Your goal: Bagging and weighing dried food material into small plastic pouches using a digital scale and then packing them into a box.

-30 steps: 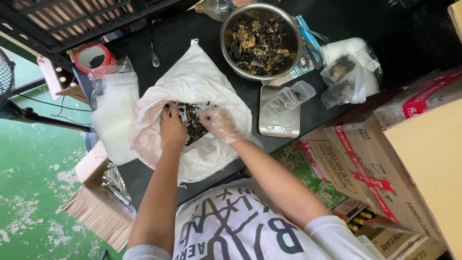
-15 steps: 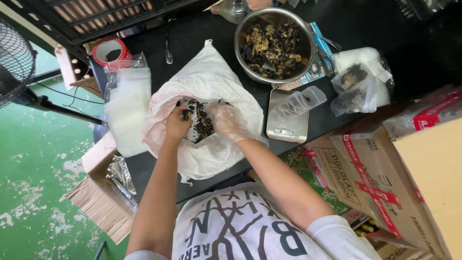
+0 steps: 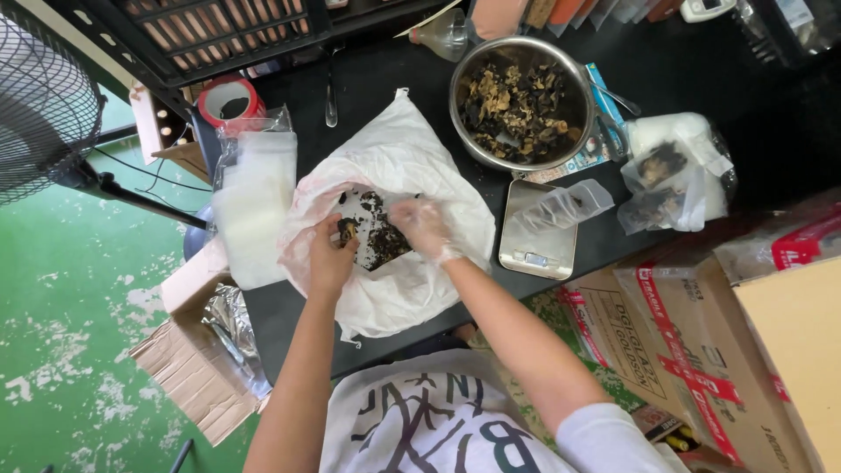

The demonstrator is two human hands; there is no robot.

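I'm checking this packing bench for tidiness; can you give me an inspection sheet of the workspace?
Surface: black table, crowded.
Job's things: large white bag open, dark dried pieces inside.
Clutter: metal bowl of dried pieces, small scale, filled clear bags, red tape roll.
Grippers: left hand bare, right hand gloved, both in the bag.
Cables: black cord by the fan.
Surroundings: green floor, cardboard boxes.

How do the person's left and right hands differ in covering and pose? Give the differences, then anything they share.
The left hand is bare; the right hand wears a thin clear plastic glove. The left hand pinches a dark dried piece between its fingertips; the right hand lies spread, fingers reaching into the dark dried pieces. Both work over the open white plastic bag on the black table.
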